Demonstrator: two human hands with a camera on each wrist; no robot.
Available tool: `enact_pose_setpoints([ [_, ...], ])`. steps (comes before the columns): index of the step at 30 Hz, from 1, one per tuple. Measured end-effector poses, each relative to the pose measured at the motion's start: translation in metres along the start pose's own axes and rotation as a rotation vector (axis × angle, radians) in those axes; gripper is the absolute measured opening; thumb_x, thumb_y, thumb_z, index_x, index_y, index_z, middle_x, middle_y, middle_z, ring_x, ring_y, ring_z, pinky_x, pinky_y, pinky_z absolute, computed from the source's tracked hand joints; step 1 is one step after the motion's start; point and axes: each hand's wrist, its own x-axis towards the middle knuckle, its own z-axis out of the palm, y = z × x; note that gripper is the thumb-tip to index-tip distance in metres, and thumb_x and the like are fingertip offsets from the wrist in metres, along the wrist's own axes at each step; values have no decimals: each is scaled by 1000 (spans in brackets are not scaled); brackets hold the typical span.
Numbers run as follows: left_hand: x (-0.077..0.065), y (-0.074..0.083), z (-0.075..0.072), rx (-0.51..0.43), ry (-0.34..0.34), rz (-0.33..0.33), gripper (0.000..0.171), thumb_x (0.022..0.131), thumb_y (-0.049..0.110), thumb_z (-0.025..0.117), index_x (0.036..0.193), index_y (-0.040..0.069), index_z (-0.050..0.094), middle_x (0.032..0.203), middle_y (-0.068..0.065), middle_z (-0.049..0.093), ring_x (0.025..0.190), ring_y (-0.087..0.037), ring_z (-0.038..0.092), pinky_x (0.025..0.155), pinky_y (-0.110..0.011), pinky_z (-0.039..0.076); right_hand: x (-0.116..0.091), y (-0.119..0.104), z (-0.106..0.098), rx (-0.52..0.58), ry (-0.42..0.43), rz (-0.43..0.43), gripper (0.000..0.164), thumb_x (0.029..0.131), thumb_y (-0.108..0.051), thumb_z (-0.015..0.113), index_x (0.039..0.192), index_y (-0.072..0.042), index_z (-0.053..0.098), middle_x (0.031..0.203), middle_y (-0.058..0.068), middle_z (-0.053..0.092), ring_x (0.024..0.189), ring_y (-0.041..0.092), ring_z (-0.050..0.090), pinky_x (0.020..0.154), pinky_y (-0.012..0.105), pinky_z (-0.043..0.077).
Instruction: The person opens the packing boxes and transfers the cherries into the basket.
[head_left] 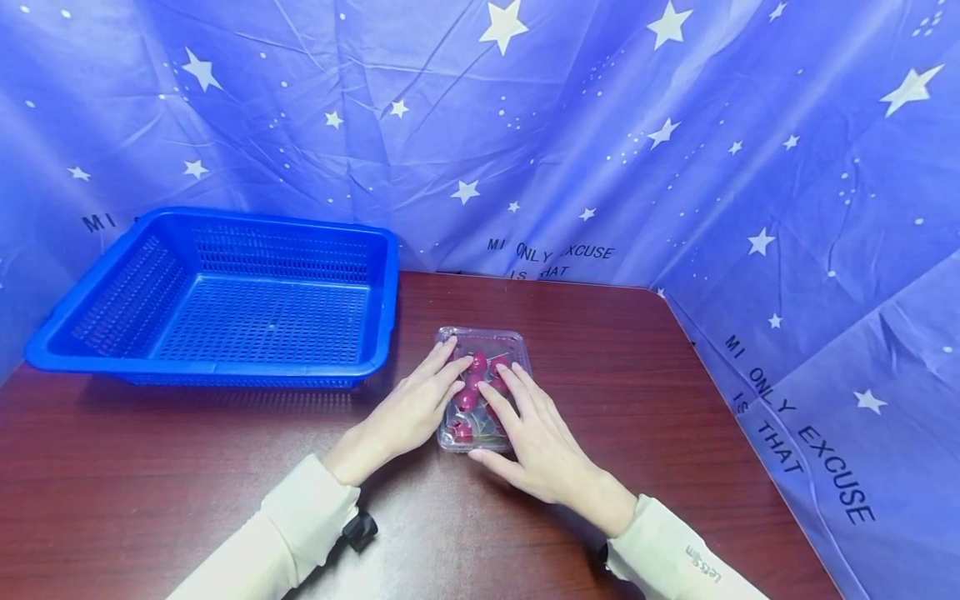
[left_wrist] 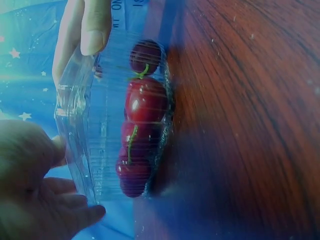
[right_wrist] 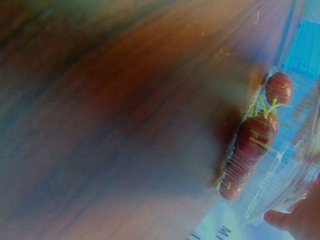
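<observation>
A clear plastic clamshell box (head_left: 489,333) stands on the table with several dark red cherries (head_left: 467,401) inside. In the left wrist view, cherries (left_wrist: 145,100) with green stems sit along the bottom behind the ribbed wall. My left hand (head_left: 397,414) rests on the box's left side, fingers spread over the lid. From the right, my right hand (head_left: 546,454) lays its extended fingers across the lid, its thumb near the front edge. The right wrist view catches the box wall (right_wrist: 272,172) and cherries (right_wrist: 255,134) from the side.
A large blue plastic basket (head_left: 225,367) with a perforated floor stands at the left of the brown wooden table (head_left: 600,350). Behind and to the right hangs a blue curtain (head_left: 427,75) with white stars and printed letters.
</observation>
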Motion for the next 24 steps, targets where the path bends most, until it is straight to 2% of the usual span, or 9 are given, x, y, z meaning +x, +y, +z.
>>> enact_pose_setpoints([
  [6, -1, 2, 0, 52, 39, 35, 36, 98, 12, 53, 131, -1, 57, 144, -33, 45, 132, -46, 41, 103, -56, 44, 1, 0, -2, -27, -1, -8, 81, 83, -55, 63, 144, -8, 41, 150, 25, 37, 139, 44, 29, 107, 60, 36],
  [11, 0, 2, -2, 49, 25, 44, 36, 98, 11, 52, 131, -2, 56, 143, -34, 45, 132, -46, 41, 104, -56, 43, 2, 0, -5, -56, 2, -34, 81, 83, -57, 61, 144, -8, 41, 147, 24, 41, 138, 41, 31, 108, 59, 34],
  [15, 0, 1, -5, 53, -10, 20, 40, 98, 15, 52, 134, -2, 53, 146, -32, 44, 133, -44, 41, 103, -62, 42, 7, -1, -7, -55, 21, -82, 80, 82, -55, 63, 143, -7, 43, 145, 23, 44, 137, 39, 34, 108, 58, 35],
  [20, 0, 0, -9, 45, -25, -26, 46, 100, 20, 49, 139, -4, 45, 149, -32, 38, 138, -43, 35, 108, -61, 36, 19, -6, -13, -58, 25, -112, 85, 78, -56, 66, 143, -7, 43, 146, 22, 44, 136, 38, 37, 107, 57, 37],
  [24, 0, 3, -10, 54, -26, -106, 51, 101, 26, 45, 142, -4, 41, 150, -31, 37, 139, -41, 34, 110, -60, 35, 26, -5, -15, -80, 36, -109, 89, 75, -57, 67, 143, -5, 42, 145, 21, 45, 136, 37, 37, 107, 57, 37],
])
